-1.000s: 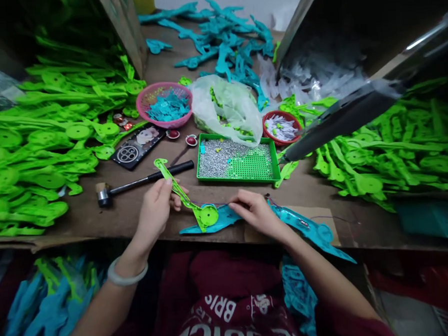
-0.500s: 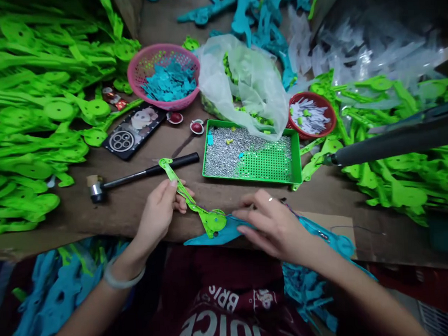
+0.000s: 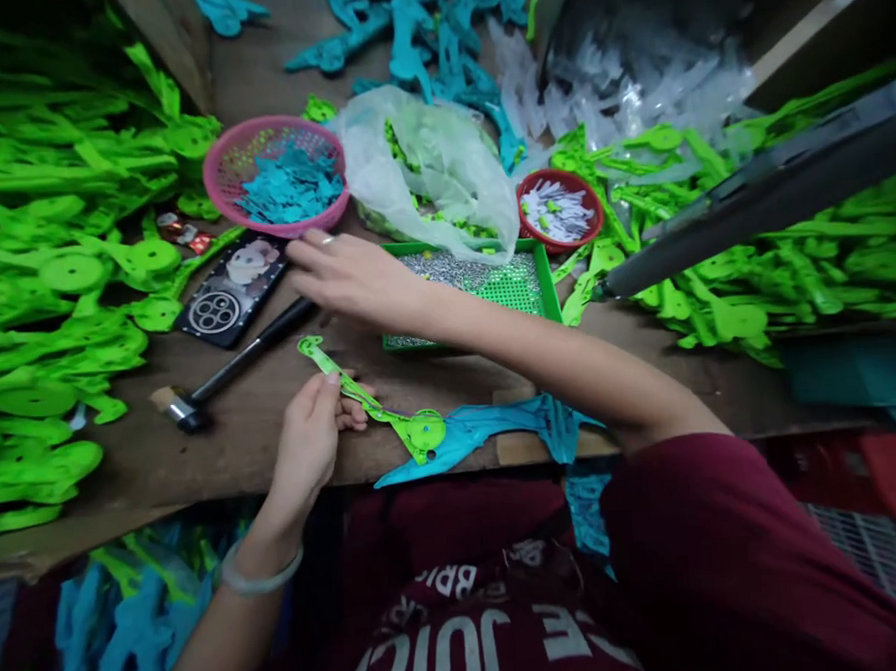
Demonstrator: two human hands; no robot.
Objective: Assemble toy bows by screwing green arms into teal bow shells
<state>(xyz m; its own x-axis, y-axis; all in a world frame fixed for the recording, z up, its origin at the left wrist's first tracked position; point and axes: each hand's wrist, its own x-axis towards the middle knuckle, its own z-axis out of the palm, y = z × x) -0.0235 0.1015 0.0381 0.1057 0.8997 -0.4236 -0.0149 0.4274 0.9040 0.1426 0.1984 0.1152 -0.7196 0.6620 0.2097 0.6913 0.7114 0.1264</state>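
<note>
My left hand [image 3: 314, 428] grips a thin lime-green plastic part [image 3: 357, 392] just above the table's front edge. The rounded end of that part overlaps a long blue plastic part [image 3: 483, 429], and a thin dark cord runs along the green one. My right hand [image 3: 366, 280] is stretched across to the left, its fingers apart above the table between a pink basket [image 3: 218, 177] and the handle of a hammer [image 3: 232, 372]. What lies right under those fingers is hidden. A phone [image 3: 227, 292] lies just left of the fingertips.
Behind my right forearm stands a green tray [image 3: 551, 290] of small metal pieces. Beyond it are a plastic bag [image 3: 439, 166] and a red basket [image 3: 592, 223] of white pieces. A dark tool [image 3: 748, 200] juts in from the right. Green parts [image 3: 31, 267] are heaped on both sides.
My right hand has left the blue part and moved left and away from me, over the table beside the phone and hammer. My left hand still grips the green part. The view has shifted right.
</note>
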